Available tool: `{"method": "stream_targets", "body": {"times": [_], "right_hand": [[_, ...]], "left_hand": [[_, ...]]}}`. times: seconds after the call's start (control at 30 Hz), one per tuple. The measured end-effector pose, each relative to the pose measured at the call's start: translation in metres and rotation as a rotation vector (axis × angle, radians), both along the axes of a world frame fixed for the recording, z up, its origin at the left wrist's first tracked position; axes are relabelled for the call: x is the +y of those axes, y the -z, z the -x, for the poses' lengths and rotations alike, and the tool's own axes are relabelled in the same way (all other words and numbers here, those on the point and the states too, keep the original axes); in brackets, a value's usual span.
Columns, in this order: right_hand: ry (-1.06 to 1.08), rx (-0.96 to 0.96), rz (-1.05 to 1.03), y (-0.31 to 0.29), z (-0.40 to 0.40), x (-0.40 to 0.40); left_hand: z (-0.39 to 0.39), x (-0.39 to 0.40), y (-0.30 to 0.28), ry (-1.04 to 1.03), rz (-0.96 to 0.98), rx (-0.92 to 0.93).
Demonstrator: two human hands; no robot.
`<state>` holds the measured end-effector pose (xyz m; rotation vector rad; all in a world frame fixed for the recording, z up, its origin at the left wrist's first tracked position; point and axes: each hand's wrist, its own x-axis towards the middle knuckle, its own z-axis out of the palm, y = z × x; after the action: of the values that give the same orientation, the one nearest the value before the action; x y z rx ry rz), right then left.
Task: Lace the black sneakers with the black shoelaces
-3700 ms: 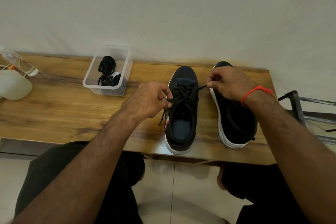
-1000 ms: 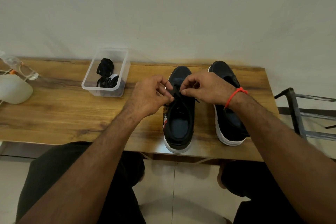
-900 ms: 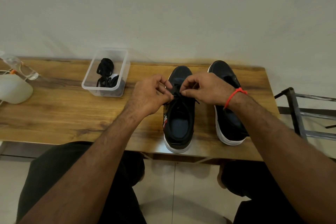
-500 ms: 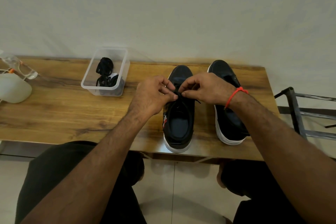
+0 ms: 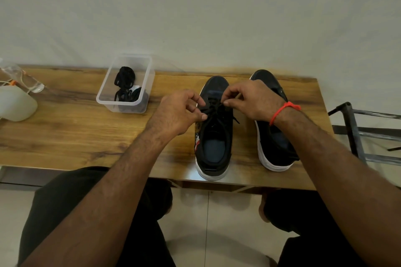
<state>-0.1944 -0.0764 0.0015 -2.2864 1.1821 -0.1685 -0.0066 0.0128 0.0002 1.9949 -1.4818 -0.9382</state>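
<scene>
Two black sneakers with white soles stand side by side on the wooden table (image 5: 76, 132), toes pointing away. The left sneaker (image 5: 213, 136) carries a black shoelace (image 5: 213, 109) criss-crossed over its tongue. My left hand (image 5: 178, 112) pinches the lace at the shoe's left side. My right hand (image 5: 252, 99), with a red thread on the wrist, pinches the lace just above the eyelets. The right sneaker (image 5: 275, 147) is partly hidden under my right forearm, and I see no lace in it.
A clear plastic box (image 5: 125, 84) holding another bundled black shoelace (image 5: 125, 84) stands left of the shoes. A white rounded object (image 5: 16, 106) and a clear plastic item (image 5: 23, 78) sit at the table's far left. A dark metal frame (image 5: 358, 132) stands right of the table.
Earlier my hands held the lace ends stretched apart on either side of the left sneaker. They have come together over its tongue, and the right hand has risen slightly in the last half second.
</scene>
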Motion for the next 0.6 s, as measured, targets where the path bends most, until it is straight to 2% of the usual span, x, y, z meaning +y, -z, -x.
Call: {"method": "stream_targets", "body": {"times": [0.17, 0.3, 0.43, 0.6], "right_hand": [[0.093, 0.035, 0.028, 0.006, 0.006, -0.005], [0.108, 0.066, 0.045, 0.013, 0.008, -0.008], [0.129, 0.093, 0.048, 0.019, 0.008, -0.011], [0.162, 0.118, 0.071, 0.025, 0.008, -0.013]], "left_hand": [[-0.004, 0.0, -0.002, 0.052, -0.007, -0.106], [-0.007, -0.001, -0.002, 0.049, -0.033, -0.052], [-0.004, -0.001, 0.002, 0.017, 0.027, 0.034], [0.001, -0.007, 0.007, 0.022, 0.128, -0.081]]}}
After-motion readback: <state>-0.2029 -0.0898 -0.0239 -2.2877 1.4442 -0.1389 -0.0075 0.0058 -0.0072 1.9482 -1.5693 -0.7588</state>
